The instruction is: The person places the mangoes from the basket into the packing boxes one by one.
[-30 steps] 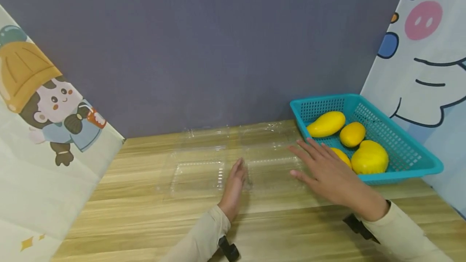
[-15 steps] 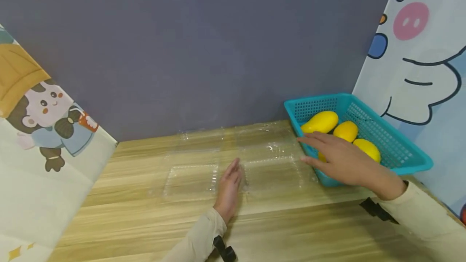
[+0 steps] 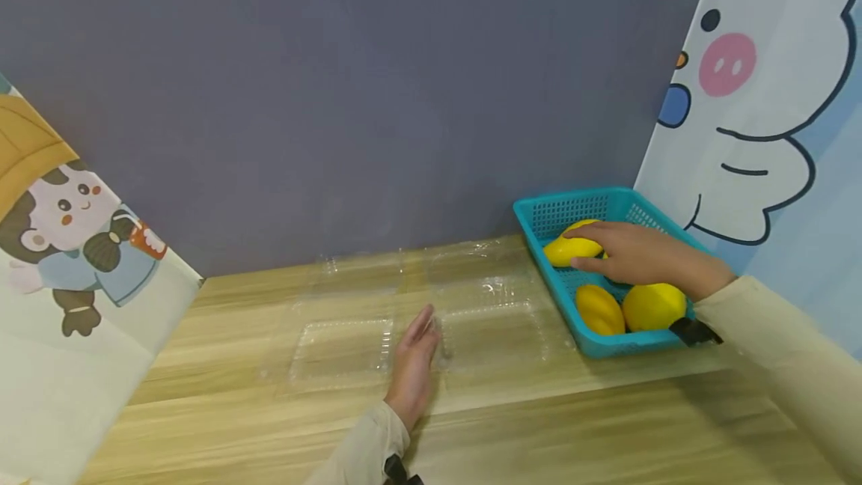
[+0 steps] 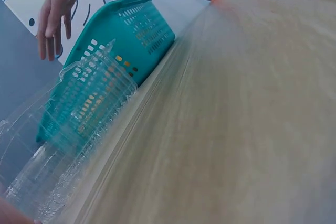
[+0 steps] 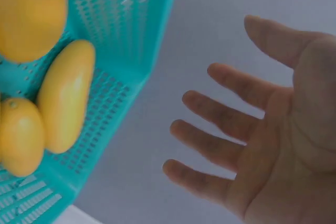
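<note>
"From the left?"
"A clear container (image 3: 340, 354) on the desk (image 3: 525, 432), then the left grip (image 3: 412, 365), fingers straight, then a second container (image 3: 494, 335)."
"And beyond?"
"A turquoise basket (image 3: 626, 345) of yellow fruit (image 3: 653, 307), the right grip (image 3: 640, 251) over it (unclosed, fingers spread)."

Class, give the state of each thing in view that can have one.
Left clear plastic clamshell container, open and empty
Right clear plastic clamshell container, open and empty
Teal rectangular plastic basket, upright, holding yellow rounded fruits
Left grip, open
Right grip, open, holding nothing
</note>
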